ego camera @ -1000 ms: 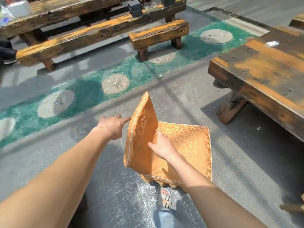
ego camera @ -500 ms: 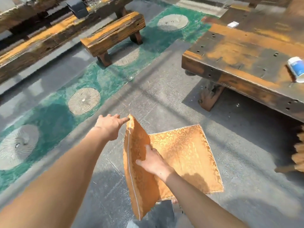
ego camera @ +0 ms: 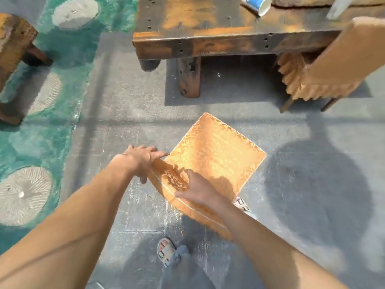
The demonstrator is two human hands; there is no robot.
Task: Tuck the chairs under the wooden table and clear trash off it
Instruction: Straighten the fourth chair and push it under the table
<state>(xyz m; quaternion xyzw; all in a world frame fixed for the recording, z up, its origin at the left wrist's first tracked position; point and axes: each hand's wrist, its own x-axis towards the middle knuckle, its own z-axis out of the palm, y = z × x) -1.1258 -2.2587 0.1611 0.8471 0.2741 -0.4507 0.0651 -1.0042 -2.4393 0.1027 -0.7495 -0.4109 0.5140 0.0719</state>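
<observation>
The chair [ego camera: 216, 155] with a golden patterned cover stands on the grey floor in front of me, its seat pointing toward the wooden table [ego camera: 208, 44]. My right hand [ego camera: 198, 189] grips the top edge of the chair's back. My left hand [ego camera: 141, 160] touches the back's left corner with straight fingers. A blue and white paper cup [ego camera: 258, 5] lies on its side on the table top. A second gold-covered chair [ego camera: 341, 65] stands at the table's right, its fringed seat partly under the edge.
A thick wooden bench [ego camera: 12, 38] stands at the left on a green rug [ego camera: 68, 65] with pale round patches. A white scrap [ego camera: 341, 5] lies on the table's far right. My sandalled feet [ego camera: 166, 251] are right behind the chair. The table leg [ego camera: 189, 78] stands ahead of the chair.
I have turned toward the table and come closer to it. The chair has swung round with me, so its seat now faces the table. Both hands stay on its back.
</observation>
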